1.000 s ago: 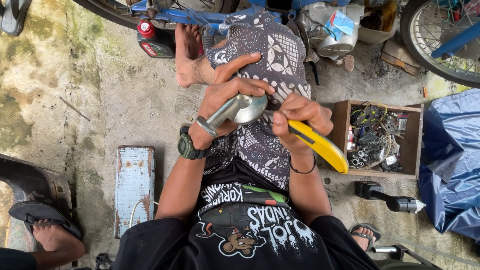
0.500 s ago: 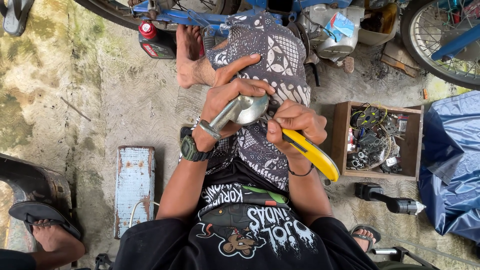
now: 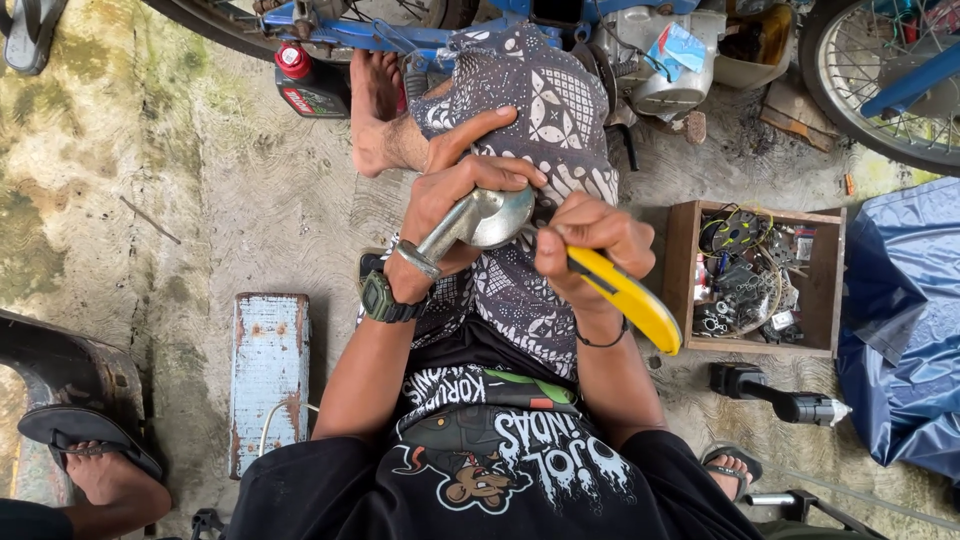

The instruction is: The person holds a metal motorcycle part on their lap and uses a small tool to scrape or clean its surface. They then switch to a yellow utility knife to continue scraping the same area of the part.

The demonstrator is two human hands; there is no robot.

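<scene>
My left hand [image 3: 458, 200] grips a shiny metal part [image 3: 476, 222] with a rounded head and a short stem, held over my patterned trousers [image 3: 545, 110]. A green wristwatch [image 3: 386, 298] sits on that wrist. My right hand [image 3: 590, 245] is closed on a yellow utility knife [image 3: 628, 296], its front end pressed against the rim of the metal part. The knife's blade tip is hidden between my fingers and the part. My bare foot [image 3: 374, 110] rests on the concrete ahead.
A wooden box [image 3: 680, 270] of small parts and wires stands at my right. A blue motorcycle frame [image 3: 340, 30], an engine [image 3: 650, 60], a wheel [image 3: 880, 100] and an oil bottle [image 3: 305, 85] lie ahead. A worn blue stool [image 3: 268, 380] is left. Another person's sandalled foot [image 3: 95, 455] is bottom left.
My right hand with the yellow knife has shifted slightly along the rim of the metal part. My left hand keeps its hold almost unmoved.
</scene>
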